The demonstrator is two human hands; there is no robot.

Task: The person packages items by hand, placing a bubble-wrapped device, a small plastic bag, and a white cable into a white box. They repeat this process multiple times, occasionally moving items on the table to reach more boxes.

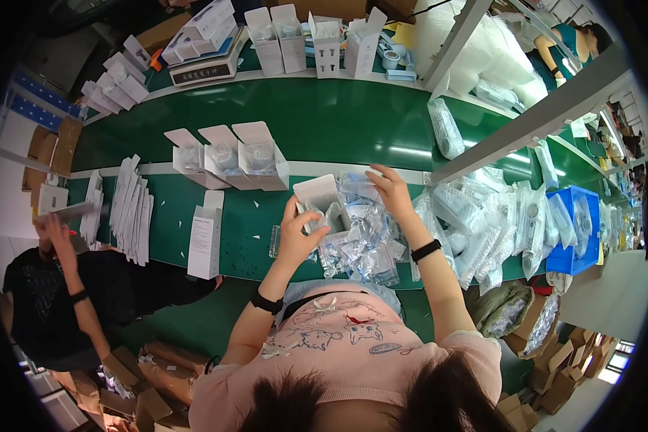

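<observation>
My left hand (299, 232) curls round the near left side of an open white box (317, 189), its flap standing up. Clear-wrapped contents show in the box mouth. To the right of it, my right hand (394, 193) has its fingers closed on the edge of a clear plastic bag (358, 181); what is in the bag is hard to make out. Under and between both hands lies a heap of small clear bags (367, 252) with parts inside.
Three open filled boxes (227, 160) stand ahead left, with a closed white box (204, 241) nearer. Flat cartons (131, 209) lie further left, beside a co-worker (50, 302). Bubble-wrapped packs (482, 223) and a blue bin (574, 230) are right, below a slanting metal post (525, 108).
</observation>
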